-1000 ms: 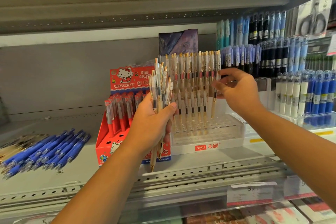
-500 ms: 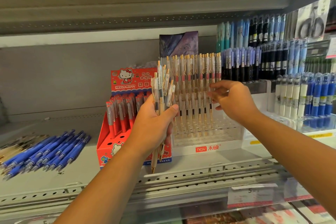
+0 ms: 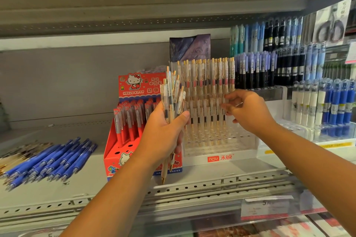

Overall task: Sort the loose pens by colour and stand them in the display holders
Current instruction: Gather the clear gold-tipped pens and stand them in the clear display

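Clear gold-clipped pens, loose: a bundle (image 3: 171, 100) stands upright in the left hand (image 3: 163, 136), whose fingers and thumb wrap tightly round the barrels; the tips poke out below the fist.
Clear holder: the acrylic stand (image 3: 244, 140) sits on the shelf (image 3: 192, 184) just right of the bundle. Its back rows are full of matching standing pens (image 3: 208, 82); the front holes look mostly bare.
Right hand: it (image 3: 250, 111) hovers at the front of the standing pens, fingers (image 3: 224, 106) parted and loosely bent, no pen seen between them. Whether they touch the row I cannot tell.
Step in hand: by my reading, feeding the clear pens one by one from bundle to holder.
Next move: probably pinch one pen high on its barrel, draw it free of the bundle, then lower it tip-first into a free hole beside the filled rows.
Left to sort: blue pens (image 3: 50, 161) lie loose at the shelf's far left, well apart.
Neighbour: a red box (image 3: 123, 158) of red pens (image 3: 129, 121) stands just left of the holder.
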Demonstrator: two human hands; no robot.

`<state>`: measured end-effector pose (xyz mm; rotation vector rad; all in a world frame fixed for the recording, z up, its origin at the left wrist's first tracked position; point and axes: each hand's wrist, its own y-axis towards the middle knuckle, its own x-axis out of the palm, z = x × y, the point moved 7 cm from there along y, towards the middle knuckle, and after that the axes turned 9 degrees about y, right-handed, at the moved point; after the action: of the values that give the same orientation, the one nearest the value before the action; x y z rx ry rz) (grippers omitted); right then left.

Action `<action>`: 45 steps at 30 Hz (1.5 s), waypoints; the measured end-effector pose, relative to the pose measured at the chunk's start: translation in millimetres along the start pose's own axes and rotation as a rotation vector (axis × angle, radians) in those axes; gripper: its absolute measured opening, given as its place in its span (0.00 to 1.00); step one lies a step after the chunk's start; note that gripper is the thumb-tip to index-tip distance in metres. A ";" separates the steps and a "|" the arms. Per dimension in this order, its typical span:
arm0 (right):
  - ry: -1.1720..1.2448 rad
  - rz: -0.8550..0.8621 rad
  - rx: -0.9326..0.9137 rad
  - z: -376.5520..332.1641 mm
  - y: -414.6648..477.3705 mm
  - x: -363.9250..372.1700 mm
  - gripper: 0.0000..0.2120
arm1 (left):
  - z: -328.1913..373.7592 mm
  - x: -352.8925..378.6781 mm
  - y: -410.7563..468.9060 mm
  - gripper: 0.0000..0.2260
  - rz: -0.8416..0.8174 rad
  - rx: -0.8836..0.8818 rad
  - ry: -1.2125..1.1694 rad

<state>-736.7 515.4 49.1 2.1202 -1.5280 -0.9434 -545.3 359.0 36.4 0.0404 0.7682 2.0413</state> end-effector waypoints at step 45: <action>0.964 -0.105 0.135 -33.3 0.1 -22.9 0.13 | 26.6 42.7 8.7 0.05 0.257 0.037 0.030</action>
<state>-718.0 533.8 79.9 2.2234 -0.9810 0.2045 -567.9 402.3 51.2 0.1361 0.8552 2.2748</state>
